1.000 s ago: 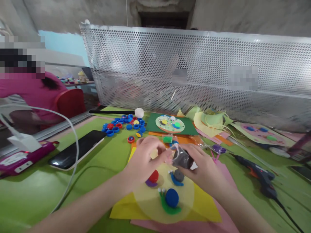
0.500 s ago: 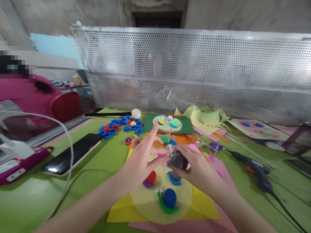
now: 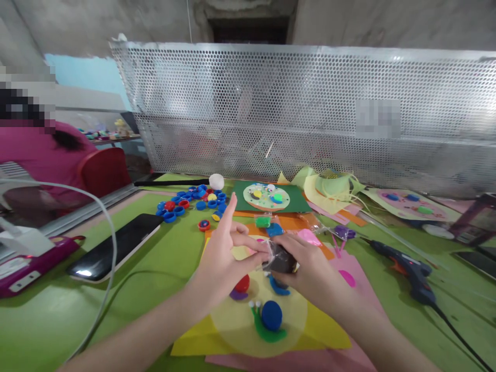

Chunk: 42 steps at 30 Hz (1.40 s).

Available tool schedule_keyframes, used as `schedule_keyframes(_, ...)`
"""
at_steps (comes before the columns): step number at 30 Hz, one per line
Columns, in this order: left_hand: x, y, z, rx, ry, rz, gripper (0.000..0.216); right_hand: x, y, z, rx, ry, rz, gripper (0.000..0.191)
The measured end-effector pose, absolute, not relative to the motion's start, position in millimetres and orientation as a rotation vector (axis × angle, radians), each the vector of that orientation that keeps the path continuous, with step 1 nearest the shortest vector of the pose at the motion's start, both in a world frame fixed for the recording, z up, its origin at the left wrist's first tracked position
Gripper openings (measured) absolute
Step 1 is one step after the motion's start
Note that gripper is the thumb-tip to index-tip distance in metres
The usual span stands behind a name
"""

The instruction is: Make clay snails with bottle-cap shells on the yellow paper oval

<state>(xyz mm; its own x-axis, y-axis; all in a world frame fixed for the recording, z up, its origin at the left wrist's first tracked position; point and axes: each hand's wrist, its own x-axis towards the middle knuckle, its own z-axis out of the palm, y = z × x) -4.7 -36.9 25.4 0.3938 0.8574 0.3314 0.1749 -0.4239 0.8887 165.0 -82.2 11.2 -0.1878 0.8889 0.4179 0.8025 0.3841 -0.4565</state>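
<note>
My right hand (image 3: 310, 266) grips a small clear bag of dark clay (image 3: 279, 260) just above the table. My left hand (image 3: 225, 253) pinches the bag's left end with thumb and a finger, its index finger raised and pointing away. Below both hands lies a pale yellow paper circle (image 3: 232, 323) on a yellow sheet (image 3: 329, 330). On the circle sit snail figures: a blue cap on green clay (image 3: 270, 318), a red cap on purple clay (image 3: 242, 285), and a blue clay piece (image 3: 278, 287) partly hidden under my right hand.
Several blue and red bottle caps (image 3: 189, 199) lie at the back left, a black phone (image 3: 116, 245) and a white cable (image 3: 110, 248) to the left. A glue gun (image 3: 406, 268) lies right. A green card with a decorated disc (image 3: 266, 196) sits before the perforated metal screen (image 3: 310, 108). A person in pink (image 3: 42, 155) sits far left.
My left index finger has lifted and straightened. Both hands with the bag have drifted slightly left and down over the yellow circle.
</note>
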Motion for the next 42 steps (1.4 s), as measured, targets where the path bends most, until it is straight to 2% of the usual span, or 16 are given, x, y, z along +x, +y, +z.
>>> schedule_keyframes(4,-5,-34,32,1.654,0.890,0.951,0.101,168,-79,11,-1.473,-1.961,0.147,0.035)
schedule_keyframes(9,-9,-19,32,1.297,0.808,0.932,0.103,175,-73,12,-1.514,-1.858,0.135,0.025)
schedule_keyframes(28,-10,-22,28,1.768,0.763,1.077,0.082,171,-78,12,-1.605,-1.900,0.210,0.031)
schedule_keyframes(42,-10,-24,30,1.754,0.798,1.029,0.073,172,-80,13,-1.627,-1.928,0.235,0.028)
